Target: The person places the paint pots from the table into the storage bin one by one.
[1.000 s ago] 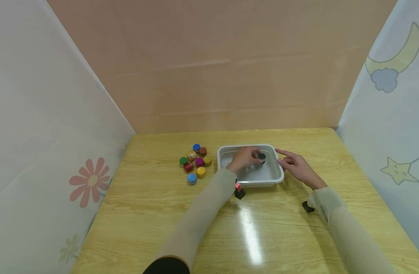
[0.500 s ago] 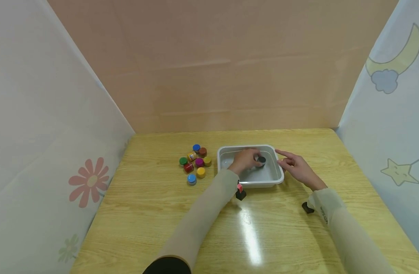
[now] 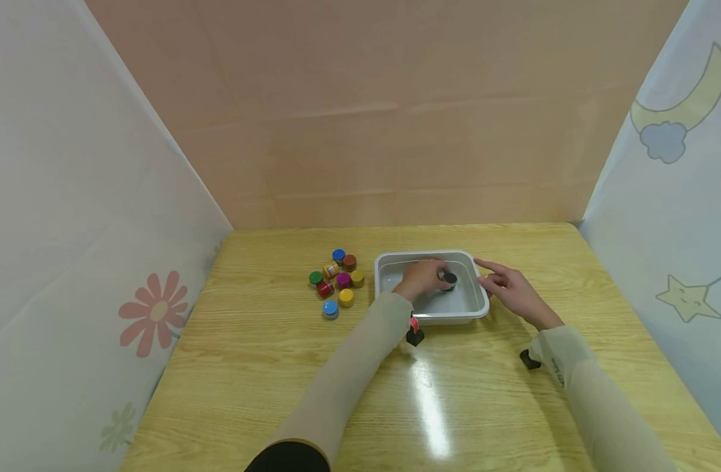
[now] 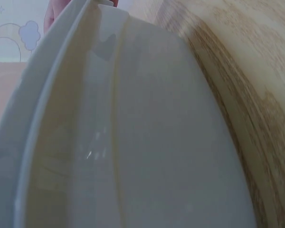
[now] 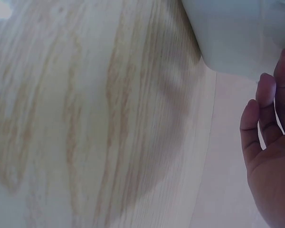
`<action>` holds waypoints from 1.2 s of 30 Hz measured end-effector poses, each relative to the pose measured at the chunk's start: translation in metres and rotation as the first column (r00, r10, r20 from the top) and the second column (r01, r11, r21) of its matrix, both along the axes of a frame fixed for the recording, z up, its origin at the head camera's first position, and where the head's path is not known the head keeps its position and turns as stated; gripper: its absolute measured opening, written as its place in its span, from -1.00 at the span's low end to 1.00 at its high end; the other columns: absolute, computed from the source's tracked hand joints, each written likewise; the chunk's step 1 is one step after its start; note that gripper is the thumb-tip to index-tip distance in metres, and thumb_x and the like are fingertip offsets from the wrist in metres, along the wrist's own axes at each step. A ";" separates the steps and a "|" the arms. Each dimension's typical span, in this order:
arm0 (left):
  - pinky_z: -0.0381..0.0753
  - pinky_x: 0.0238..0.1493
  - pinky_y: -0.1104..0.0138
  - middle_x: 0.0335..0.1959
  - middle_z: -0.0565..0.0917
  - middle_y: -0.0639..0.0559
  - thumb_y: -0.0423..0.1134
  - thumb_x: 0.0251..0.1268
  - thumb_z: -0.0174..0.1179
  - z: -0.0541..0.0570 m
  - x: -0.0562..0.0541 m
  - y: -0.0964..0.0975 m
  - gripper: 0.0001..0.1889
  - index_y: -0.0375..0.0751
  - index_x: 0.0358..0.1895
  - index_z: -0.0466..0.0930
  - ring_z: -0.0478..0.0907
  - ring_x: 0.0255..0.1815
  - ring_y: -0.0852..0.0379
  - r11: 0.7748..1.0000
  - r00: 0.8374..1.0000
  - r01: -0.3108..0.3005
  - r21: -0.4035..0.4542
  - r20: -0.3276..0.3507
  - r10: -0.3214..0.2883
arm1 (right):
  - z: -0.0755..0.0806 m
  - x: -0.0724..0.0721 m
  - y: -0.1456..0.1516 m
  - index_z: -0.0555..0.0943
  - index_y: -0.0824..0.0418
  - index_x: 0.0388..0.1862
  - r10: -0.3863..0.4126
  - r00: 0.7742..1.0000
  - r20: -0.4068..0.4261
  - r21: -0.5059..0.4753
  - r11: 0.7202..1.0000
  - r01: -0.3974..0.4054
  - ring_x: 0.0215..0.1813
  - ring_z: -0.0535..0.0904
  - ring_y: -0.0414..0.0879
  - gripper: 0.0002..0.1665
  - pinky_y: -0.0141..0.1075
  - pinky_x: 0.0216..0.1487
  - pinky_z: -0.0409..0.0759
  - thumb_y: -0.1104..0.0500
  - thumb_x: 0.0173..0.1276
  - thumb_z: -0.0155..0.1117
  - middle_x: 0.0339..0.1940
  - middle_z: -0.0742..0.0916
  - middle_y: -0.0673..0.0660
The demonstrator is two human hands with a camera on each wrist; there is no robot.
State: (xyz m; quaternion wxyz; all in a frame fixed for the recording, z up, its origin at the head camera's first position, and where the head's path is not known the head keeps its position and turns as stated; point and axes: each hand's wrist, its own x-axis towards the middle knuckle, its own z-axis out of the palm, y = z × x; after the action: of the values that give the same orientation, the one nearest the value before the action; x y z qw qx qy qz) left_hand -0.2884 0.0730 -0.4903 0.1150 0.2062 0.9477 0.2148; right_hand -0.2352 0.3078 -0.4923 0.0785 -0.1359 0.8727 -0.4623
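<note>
My left hand (image 3: 422,276) reaches down into a white plastic tub (image 3: 380,267). Its thumb and fingers pinch a small black-lidded jar (image 3: 449,280) in the right half of the tub, low near the floor. Whether the jar touches the floor, I cannot tell. At the tub's right rim, my right hand (image 3: 512,290) rests its extended fingers against the edge, gripping nothing. In the right wrist view, fingers (image 5: 266,90) lie close to the tub's outer wall. The left wrist view shows only the tub's outer side, with the jar hidden.
Left of the tub, several small jars stand or lie in a cluster, among them a light-blue-lidded jar (image 3: 330,309), a green-lidded jar (image 3: 316,278) and a red jar (image 3: 325,289) on its side. Wood-grain table (image 3: 248,367) runs beneath, with papered walls behind and beside.
My left hand has lowered the black-lidded jar slightly and shifted it a little toward me inside the tub. My right hand stays at the rim. The other jars have not moved.
</note>
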 end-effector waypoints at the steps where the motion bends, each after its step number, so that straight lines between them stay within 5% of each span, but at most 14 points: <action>1: 0.52 -0.01 0.32 0.01 0.75 0.18 -0.02 0.35 0.41 0.000 0.000 0.000 -0.64 0.11 0.18 0.69 0.59 -0.03 0.21 1.000 1.000 0.000 0.001 0.003 0.000 | 0.000 0.000 0.000 0.23 0.22 0.65 0.000 1.000 0.002 -0.004 1.000 0.000 -0.30 0.67 -0.20 -0.34 -0.22 -0.14 0.63 0.10 0.67 0.08 -0.24 0.81 0.26; 17: 0.57 0.03 0.31 0.10 0.74 0.12 -0.04 0.41 0.36 0.004 0.002 -0.004 -0.64 0.04 0.21 0.67 0.62 0.04 0.17 0.999 0.999 0.011 0.044 0.035 -0.012 | -0.002 0.001 -0.001 0.26 0.19 0.64 -0.001 1.000 -0.015 -0.010 1.000 0.001 -0.29 0.69 -0.16 -0.34 -0.19 -0.10 0.65 0.02 0.68 0.07 -0.25 0.83 0.18; 23: 0.55 -0.09 0.37 -0.01 0.77 0.12 -0.05 0.42 0.35 0.011 0.004 -0.009 -0.60 0.02 0.26 0.62 0.64 -0.15 0.22 0.996 0.998 0.027 0.081 0.054 -0.032 | 0.003 0.002 -0.001 0.23 0.23 0.65 0.010 1.000 -0.009 -0.004 1.000 -0.010 -0.30 0.68 -0.18 -0.33 -0.22 -0.16 0.64 0.07 0.68 0.07 -0.22 0.82 0.24; 28: 0.54 -0.25 0.39 -0.02 0.77 0.07 -0.09 0.45 0.33 0.024 0.012 -0.018 -0.59 -0.03 0.29 0.59 0.64 -0.31 0.22 0.983 0.995 0.045 0.178 0.080 -0.060 | 0.007 0.004 -0.001 0.24 0.24 0.64 0.006 1.000 -0.011 -0.009 1.000 -0.006 -0.31 0.67 -0.18 -0.34 -0.22 -0.20 0.62 0.10 0.67 0.08 -0.23 0.81 0.28; 36: 0.60 -0.17 0.41 0.05 0.74 0.07 -0.08 0.55 0.21 0.039 0.031 -0.051 -0.59 -0.01 0.37 0.56 0.65 -0.08 0.20 0.951 0.997 0.067 0.300 0.014 -0.075 | 0.003 0.002 -0.001 0.23 0.22 0.65 0.002 1.000 -0.004 0.020 1.000 -0.002 -0.30 0.69 -0.16 -0.31 -0.18 -0.17 0.64 0.02 0.68 0.07 -0.25 0.82 0.16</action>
State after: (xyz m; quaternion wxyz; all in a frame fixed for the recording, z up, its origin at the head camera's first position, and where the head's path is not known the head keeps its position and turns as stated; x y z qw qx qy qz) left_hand -0.2579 0.0217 -0.4517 0.1020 0.2524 0.8946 0.3543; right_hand -0.2330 0.3071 -0.4894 0.0787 -0.1369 0.8773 -0.4532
